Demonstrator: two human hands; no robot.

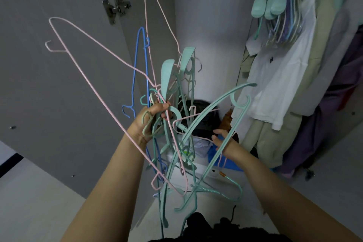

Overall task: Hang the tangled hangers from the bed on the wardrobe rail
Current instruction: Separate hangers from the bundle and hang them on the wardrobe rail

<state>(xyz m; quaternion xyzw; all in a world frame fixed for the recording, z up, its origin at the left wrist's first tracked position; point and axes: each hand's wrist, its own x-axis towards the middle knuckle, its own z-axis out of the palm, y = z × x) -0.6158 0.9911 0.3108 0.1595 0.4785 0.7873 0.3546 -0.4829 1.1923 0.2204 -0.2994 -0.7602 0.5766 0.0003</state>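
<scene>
Pink, blue & teal tangled hangers point(170, 116) bunched in my left hand point(151, 120), fingers curled round the hooks, centre frame. Right hand point(224, 141) at 4 o'clock pinches a teal hanger arm point(212, 118). Hung clothes point(294, 76) at 2 o'clock.

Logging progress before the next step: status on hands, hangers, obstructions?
Left hand grips the hooks of the tangled hangers. Right hand pinches one teal hanger. Bundle still knotted, none hung; hanging clothes crowd the right side.
</scene>
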